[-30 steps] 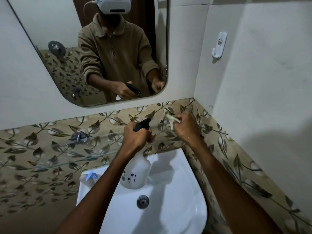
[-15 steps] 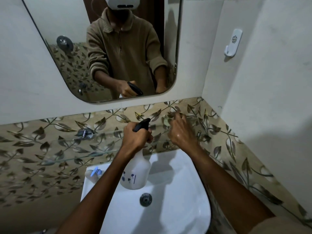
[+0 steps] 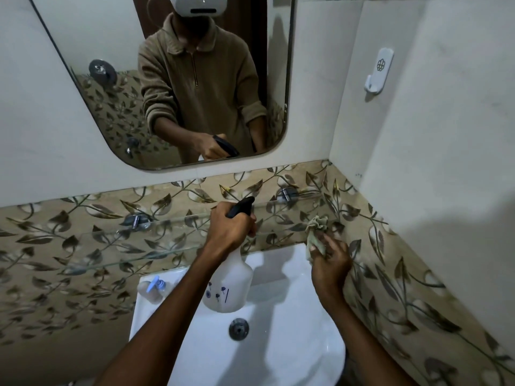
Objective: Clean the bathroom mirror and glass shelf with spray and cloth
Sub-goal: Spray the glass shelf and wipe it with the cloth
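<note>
My left hand grips the black trigger head of a white spray bottle, held over the sink in front of the glass shelf. My right hand holds a crumpled pale green cloth at the shelf's right end, close to the corner wall. The shelf is a clear pane on two chrome brackets, running along the leaf-patterned tiles. Above it hangs the rounded mirror, which reflects a person in a brown fleece holding the bottle.
A white basin with a chrome drain lies below my arms. A blue-handled tap sits at its back left. A white hook is stuck on the right wall. The corner wall stands close on the right.
My right hand has moved right and down along the shelf's right end with the cloth, which now shows bunched above my fingers. My left hand keeps the bottle in about the same place.
</note>
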